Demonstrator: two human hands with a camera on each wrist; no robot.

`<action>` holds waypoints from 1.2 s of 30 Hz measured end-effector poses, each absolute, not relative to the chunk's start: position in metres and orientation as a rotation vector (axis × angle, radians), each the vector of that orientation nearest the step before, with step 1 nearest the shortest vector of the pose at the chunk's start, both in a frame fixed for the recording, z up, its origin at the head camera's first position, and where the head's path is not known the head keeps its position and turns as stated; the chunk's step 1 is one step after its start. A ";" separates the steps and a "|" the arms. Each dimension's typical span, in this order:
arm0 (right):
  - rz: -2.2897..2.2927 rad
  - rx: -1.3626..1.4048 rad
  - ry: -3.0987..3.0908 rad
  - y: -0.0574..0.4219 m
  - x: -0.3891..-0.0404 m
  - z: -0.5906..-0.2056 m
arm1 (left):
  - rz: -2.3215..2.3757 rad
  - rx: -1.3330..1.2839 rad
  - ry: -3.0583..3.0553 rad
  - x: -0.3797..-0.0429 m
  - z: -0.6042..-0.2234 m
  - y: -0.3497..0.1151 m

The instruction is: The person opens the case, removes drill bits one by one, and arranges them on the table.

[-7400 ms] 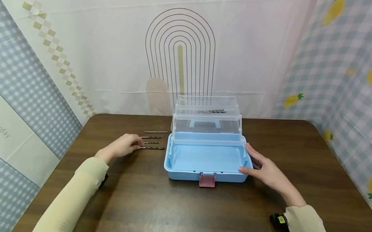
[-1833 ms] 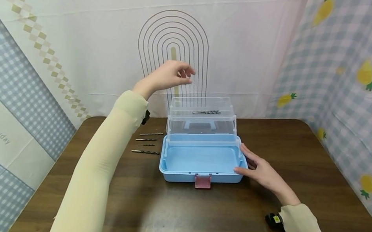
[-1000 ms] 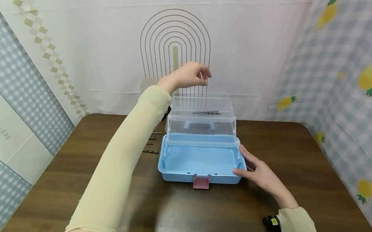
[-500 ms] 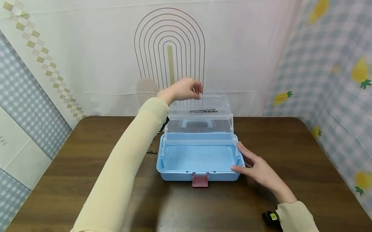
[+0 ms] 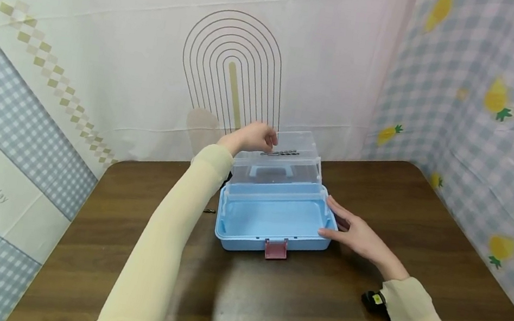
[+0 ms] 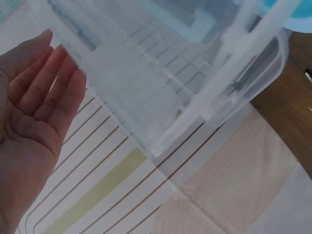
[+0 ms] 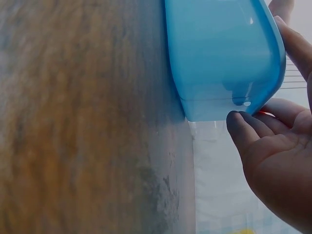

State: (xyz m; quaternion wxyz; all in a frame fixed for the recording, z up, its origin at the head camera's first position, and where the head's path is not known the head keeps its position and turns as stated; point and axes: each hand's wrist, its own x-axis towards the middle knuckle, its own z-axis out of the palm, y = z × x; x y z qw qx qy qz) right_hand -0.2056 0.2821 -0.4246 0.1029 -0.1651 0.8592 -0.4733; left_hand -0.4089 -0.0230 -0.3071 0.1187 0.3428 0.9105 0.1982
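My left hand (image 5: 256,136) hovers by the left end of the upper clear tray (image 5: 304,141), with no item visible in it. In the left wrist view its fingers (image 6: 73,97) are loosely extended beside the tray's edge. Dark twist drill bits (image 5: 287,154) lie in that tray, close to the fingertips. My right hand (image 5: 358,236) grips the right end of the light-blue toolbox (image 5: 273,219), thumb on the front rim and fingers farther back. Another drill bit (image 5: 209,211) shows on the table beside my left sleeve, which hides the bits behind it.
The toolbox stands unlatched on a dark wooden table (image 5: 314,311), its pink latch (image 5: 276,250) hanging at the front. A white patterned cloth (image 5: 340,57) hangs right behind the raised trays. Blue checked cloth (image 5: 482,137) borders the right side.
My left hand has gone from the bits on the table up above the toolbox, then right and down to the upper tray. The right hand has kept its hold on the toolbox.
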 end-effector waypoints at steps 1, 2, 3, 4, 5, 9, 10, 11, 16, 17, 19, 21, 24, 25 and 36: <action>-1.392 -0.486 2.538 0.282 -0.206 -0.425 | 0.581 1.000 2.662 -0.409 -0.309 -0.024; -1.389 -0.486 2.541 0.282 -0.206 -0.425 | 0.581 0.998 2.661 -0.409 -0.310 -0.024; -1.385 -0.486 2.545 0.282 -0.206 -0.425 | 0.582 0.999 2.661 -0.409 -0.311 -0.025; -1.381 -0.485 2.548 0.282 -0.206 -0.425 | 0.579 0.998 2.663 -0.408 -0.313 -0.025; -1.379 -0.486 2.550 0.282 -0.206 -0.425 | 0.573 0.997 2.665 -0.408 -0.314 -0.026; -1.378 -0.485 2.550 0.283 -0.206 -0.425 | 0.544 0.991 2.684 -0.405 -0.315 -0.026; -1.380 -0.486 2.549 0.283 -0.206 -0.425 | 0.535 0.991 2.690 -0.404 -0.316 -0.026; -1.382 -0.488 2.547 0.283 -0.207 -0.425 | 0.527 0.993 2.695 -0.404 -0.316 -0.026; -1.392 -0.495 2.539 0.283 -0.207 -0.426 | 0.496 1.009 2.711 -0.400 -0.319 -0.028; -1.392 -0.494 2.538 0.283 -0.207 -0.426 | 0.486 1.014 2.715 -0.400 -0.320 -0.028; -1.394 -0.492 2.536 0.282 -0.206 -0.425 | 0.471 1.018 2.728 -0.399 -0.321 -0.028; -1.395 -0.493 2.535 0.282 -0.205 -0.425 | 0.465 1.017 2.739 -0.399 -0.322 -0.028; -1.400 -0.497 2.532 0.283 -0.206 -0.425 | 0.459 1.008 2.754 -0.398 -0.323 -0.029; -1.402 -0.498 2.531 0.283 -0.206 -0.425 | 0.457 1.006 2.758 -0.397 -0.323 -0.029; -1.383 -0.496 2.543 0.282 -0.207 -0.426 | 0.406 1.028 2.779 -0.396 -0.323 -0.028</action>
